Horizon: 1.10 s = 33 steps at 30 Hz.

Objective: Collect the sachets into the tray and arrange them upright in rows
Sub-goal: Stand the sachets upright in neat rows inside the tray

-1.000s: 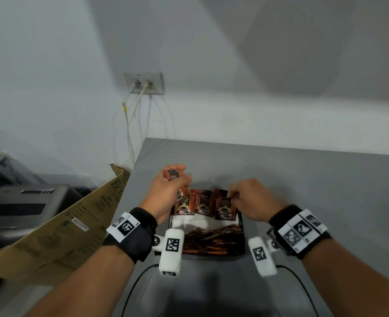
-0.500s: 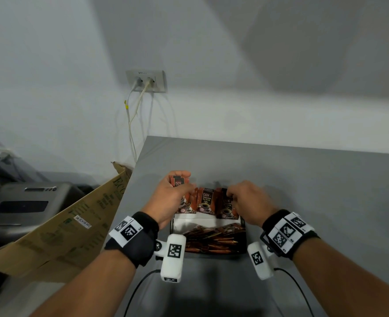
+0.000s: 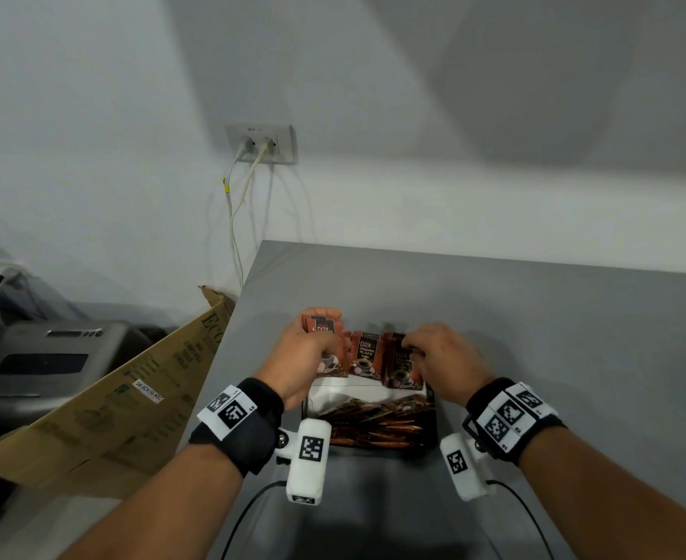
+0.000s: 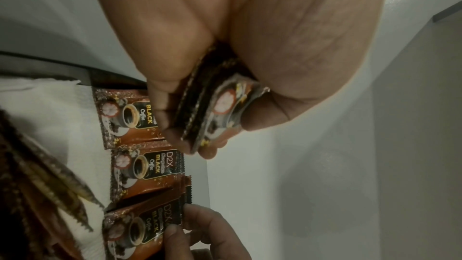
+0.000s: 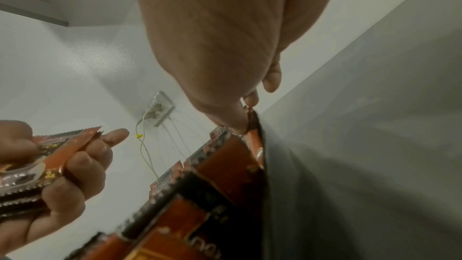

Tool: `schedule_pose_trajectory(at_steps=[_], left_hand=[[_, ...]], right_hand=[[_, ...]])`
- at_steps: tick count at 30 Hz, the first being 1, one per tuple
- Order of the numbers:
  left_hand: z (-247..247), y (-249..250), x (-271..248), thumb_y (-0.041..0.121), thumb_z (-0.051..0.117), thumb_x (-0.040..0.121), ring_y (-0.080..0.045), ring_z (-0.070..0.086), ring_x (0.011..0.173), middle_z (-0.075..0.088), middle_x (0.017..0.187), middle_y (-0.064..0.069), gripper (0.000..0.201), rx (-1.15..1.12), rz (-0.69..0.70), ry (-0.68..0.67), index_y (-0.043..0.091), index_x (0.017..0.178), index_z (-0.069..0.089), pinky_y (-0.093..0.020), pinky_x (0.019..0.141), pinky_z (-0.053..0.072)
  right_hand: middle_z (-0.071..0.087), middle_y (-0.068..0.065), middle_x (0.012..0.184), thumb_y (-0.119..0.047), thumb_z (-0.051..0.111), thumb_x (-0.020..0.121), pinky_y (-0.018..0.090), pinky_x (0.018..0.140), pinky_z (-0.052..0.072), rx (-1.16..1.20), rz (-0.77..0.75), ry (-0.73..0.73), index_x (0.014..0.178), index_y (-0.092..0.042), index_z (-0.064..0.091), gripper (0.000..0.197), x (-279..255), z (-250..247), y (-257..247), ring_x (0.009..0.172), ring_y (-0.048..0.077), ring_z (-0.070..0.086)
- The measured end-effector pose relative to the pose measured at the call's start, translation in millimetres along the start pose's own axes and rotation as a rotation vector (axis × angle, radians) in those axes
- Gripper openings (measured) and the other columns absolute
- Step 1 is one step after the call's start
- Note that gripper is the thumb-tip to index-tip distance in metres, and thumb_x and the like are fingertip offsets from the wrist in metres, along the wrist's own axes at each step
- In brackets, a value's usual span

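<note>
A black tray [image 3: 432, 430] sits on the grey table, lined with white paper [image 3: 357, 392]. Brown coffee sachets stand upright in a row [image 3: 367, 355] along its far side, and more sachets lie loose [image 3: 377, 424] in its near part. My left hand [image 3: 307, 353] grips a small stack of sachets [image 3: 322, 323] above the row's left end [image 4: 212, 110]. My right hand [image 3: 434, 353] pinches the top edge of the rightmost upright sachet [image 3: 401, 367], thumb and finger closed on it [image 5: 251, 124].
A cardboard box flap [image 3: 131, 381] leans against the table's left edge, with a grey machine [image 3: 46, 357] beyond it. A wall socket [image 3: 260, 143] with white cables hangs behind the table. Bare grey tabletop [image 3: 555, 337] spreads to the right and behind the tray.
Both hands stay at the upright row. The left hand has shifted slightly with its stack, and the right hand keeps its pinch on the right-end sachet.
</note>
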State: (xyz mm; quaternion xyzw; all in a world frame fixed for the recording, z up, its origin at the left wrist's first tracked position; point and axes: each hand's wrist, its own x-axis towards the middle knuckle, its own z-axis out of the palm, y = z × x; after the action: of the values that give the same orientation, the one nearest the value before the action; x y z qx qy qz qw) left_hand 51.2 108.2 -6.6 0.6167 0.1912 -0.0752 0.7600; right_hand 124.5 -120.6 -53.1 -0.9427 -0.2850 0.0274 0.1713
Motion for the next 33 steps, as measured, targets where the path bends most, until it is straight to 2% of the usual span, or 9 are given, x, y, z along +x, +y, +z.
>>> schedule_pose_trajectory(at_steps=[5,9,12,16,18,21,23,29,33], left_hand=[[1.0,-4.0,4.2,-0.024,0.055,0.079,-0.034,0.069,0.095,0.070,0.111,-0.021,0.057,0.035,0.031,-0.038,0.010,0.125,0.058,-0.052,0.090,0.053],[6.6,-1.9,6.0,-0.025,0.069,0.073,-0.029,0.069,0.088,0.069,0.104,-0.021,0.063,0.075,0.111,-0.080,0.009,0.125,0.058,-0.044,0.084,0.057],[14.8,1.1,8.8,-0.024,0.073,0.070,-0.028,0.069,0.085,0.069,0.101,-0.019,0.062,0.094,0.149,-0.127,0.007,0.122,0.058,-0.039,0.079,0.059],[9.2,4.4,10.0,-0.011,0.079,0.075,-0.018,0.068,0.081,0.068,0.098,-0.009,0.057,0.132,0.164,-0.046,0.010,0.123,0.058,-0.030,0.070,0.058],[-4.6,3.6,13.3,0.003,0.077,0.083,-0.013,0.066,0.078,0.067,0.101,-0.004,0.046,0.147,0.158,0.077,0.015,0.123,0.058,-0.026,0.067,0.054],[-21.6,-0.2,16.6,0.001,0.067,0.090,-0.016,0.061,0.069,0.065,0.095,-0.006,0.037,0.059,0.106,0.155,0.016,0.123,0.056,-0.029,0.061,0.053],[-24.8,-2.6,15.5,0.000,0.065,0.091,-0.018,0.061,0.069,0.064,0.092,-0.006,0.035,0.066,0.094,0.153,0.013,0.123,0.055,-0.030,0.060,0.054],[-27.5,-12.8,14.8,-0.001,0.065,0.091,-0.018,0.062,0.064,0.061,0.093,-0.013,0.033,0.110,0.074,0.080,0.012,0.120,0.056,-0.034,0.060,0.051],[-28.2,-15.9,15.9,-0.002,0.064,0.092,-0.014,0.063,0.064,0.062,0.088,-0.010,0.030,0.108,0.061,0.070,0.012,0.118,0.057,-0.028,0.057,0.051]], right_hand=[[0.065,-0.004,0.101,-0.018,0.068,0.092,0.037,0.094,0.049,0.081,0.023,0.063,0.109,-0.016,0.072,0.017,-1.2,-9.5,-0.4,0.097,0.012,0.053],[0.062,-0.020,0.098,-0.028,0.070,0.092,0.008,0.075,0.044,0.382,0.058,0.112,0.113,-0.025,0.070,0.022,4.1,-48.2,-30.7,0.087,-0.002,0.058],[0.070,-0.019,0.098,-0.027,0.074,0.088,0.006,0.076,0.046,0.531,0.031,0.002,0.110,-0.030,0.072,0.022,12.7,-65.0,-54.9,0.091,-0.006,0.064],[0.073,-0.014,0.086,-0.016,0.074,0.087,0.013,0.073,0.052,0.487,0.041,-0.012,0.091,-0.026,0.076,0.011,23.9,-71.1,-57.5,0.079,-0.001,0.068],[0.071,-0.010,0.086,-0.014,0.072,0.089,0.021,0.072,0.057,0.370,0.083,-0.039,0.092,-0.023,0.075,0.010,27.5,-69.3,-50.5,0.075,0.003,0.068],[0.068,-0.002,0.097,-0.012,0.066,0.093,0.033,0.072,0.062,0.189,0.088,-0.185,0.095,-0.020,0.070,0.010,29.6,-51.4,-47.7,0.077,0.014,0.070],[0.068,0.000,0.103,-0.012,0.064,0.094,0.033,0.078,0.059,0.099,0.074,-0.250,0.098,-0.021,0.070,0.012,31.6,-36.3,-50.9,0.085,0.018,0.067],[0.068,0.003,0.095,-0.003,0.061,0.091,0.029,0.067,0.051,0.008,0.065,-0.329,0.094,-0.017,0.069,0.017,44.0,-13.6,-58.8,0.082,0.021,0.064],[0.066,0.001,0.085,0.000,0.059,0.089,0.027,0.060,0.045,-0.008,0.055,-0.337,0.086,-0.021,0.066,0.022,49.7,-4.9,-58.9,0.077,0.022,0.065]])
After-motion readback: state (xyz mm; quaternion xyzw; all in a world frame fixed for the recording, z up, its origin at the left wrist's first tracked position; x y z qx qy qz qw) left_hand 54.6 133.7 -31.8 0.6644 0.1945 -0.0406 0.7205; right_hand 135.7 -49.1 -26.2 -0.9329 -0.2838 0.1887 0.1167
